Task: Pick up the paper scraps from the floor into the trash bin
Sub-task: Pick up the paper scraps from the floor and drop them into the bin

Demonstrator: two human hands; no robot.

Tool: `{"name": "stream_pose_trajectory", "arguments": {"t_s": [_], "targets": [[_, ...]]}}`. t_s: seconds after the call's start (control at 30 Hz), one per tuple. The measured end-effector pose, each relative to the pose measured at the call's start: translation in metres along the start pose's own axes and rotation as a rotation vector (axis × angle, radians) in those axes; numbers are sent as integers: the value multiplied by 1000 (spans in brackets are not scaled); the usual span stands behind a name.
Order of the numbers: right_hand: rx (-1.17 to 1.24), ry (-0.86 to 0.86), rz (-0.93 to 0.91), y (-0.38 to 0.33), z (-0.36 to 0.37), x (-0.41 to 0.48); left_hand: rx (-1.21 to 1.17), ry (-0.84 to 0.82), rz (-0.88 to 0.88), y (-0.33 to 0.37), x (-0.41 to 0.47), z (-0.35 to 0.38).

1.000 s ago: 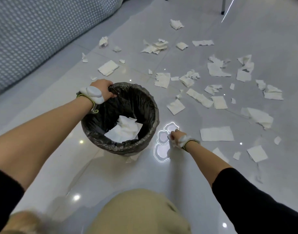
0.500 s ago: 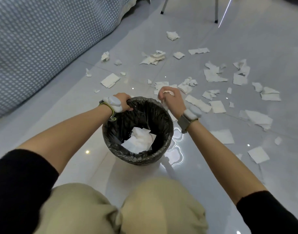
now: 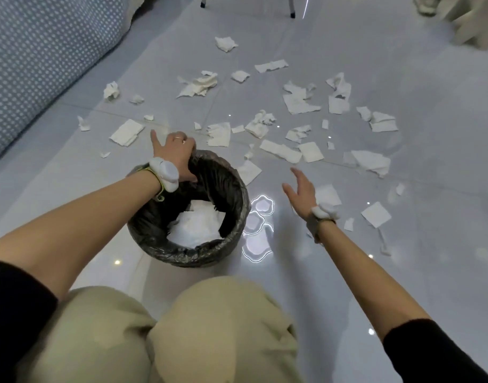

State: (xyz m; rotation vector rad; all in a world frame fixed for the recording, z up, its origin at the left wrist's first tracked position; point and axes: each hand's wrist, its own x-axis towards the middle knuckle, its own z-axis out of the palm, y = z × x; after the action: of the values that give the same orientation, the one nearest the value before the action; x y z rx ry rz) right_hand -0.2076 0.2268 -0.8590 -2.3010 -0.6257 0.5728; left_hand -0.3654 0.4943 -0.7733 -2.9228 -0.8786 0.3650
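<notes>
You are crouched over a glossy grey tiled floor (image 3: 403, 272), your knees in beige trousers at the bottom edge of the view. Your left hand (image 3: 174, 153) has its grip closed on the far rim of a small round trash bin (image 3: 231, 244), fingers curled over the black liner with the index finger pointing outward; this hold appears meant to steady the bin and keep it close as you work. The bin sits on the floor just in front of your knees, and white paper (image 3: 195, 226) already lies at its bottom. Your right hand (image 3: 300, 190) hovers just beside the bin on its right, its grip spread wide open and holding nothing, palm turned toward the scattered mess, likely ready to reach for another piece. White paper scraps (image 3: 281, 150) lie strewn across the floor beyond the bin and to its right, some flat, some crumpled; one square scrap (image 3: 376, 214) lies near your right wrist. A patterned blue bed (image 3: 43, 51) borders the floor at the left edge. Much paper remains to collect.
</notes>
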Motion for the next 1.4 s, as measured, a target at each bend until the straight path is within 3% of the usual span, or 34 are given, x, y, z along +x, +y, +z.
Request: {"name": "stream_pose_trajectory", "arguments": {"t_s": [0.1,0.17,0.33,0.53,0.67,0.77,0.83,0.93,1.03,1.1,1.3,1.4], "targets": [[-303,-184,513,93,-2,-18,-120,0,193,27,9,-10],[-300,-223,582,120,-2,-36,-163,-63,298,44,10,-14],[-247,-69,448,140,5,-39,-181,-70,289,52,14,-19],[-37,179,502,155,-23,-27,-213,-21,298,60,21,-19],[-126,25,593,164,-39,-16,-230,28,331,70,23,-13],[-261,-87,542,164,-36,-19,-254,46,342,73,22,-12],[-234,-68,506,164,-31,-23,-254,61,341,74,22,-12],[-64,176,485,165,-34,-35,-253,71,347,74,22,-10],[83,359,640,175,-54,-59,-257,58,340,73,22,-9],[1,319,680,194,-68,-78,-256,63,334,74,23,-9],[-207,-31,644,217,-66,-109,-266,60,339,81,21,-10],[-340,-132,544,226,-49,-113,-264,57,348,84,21,-12]]}}
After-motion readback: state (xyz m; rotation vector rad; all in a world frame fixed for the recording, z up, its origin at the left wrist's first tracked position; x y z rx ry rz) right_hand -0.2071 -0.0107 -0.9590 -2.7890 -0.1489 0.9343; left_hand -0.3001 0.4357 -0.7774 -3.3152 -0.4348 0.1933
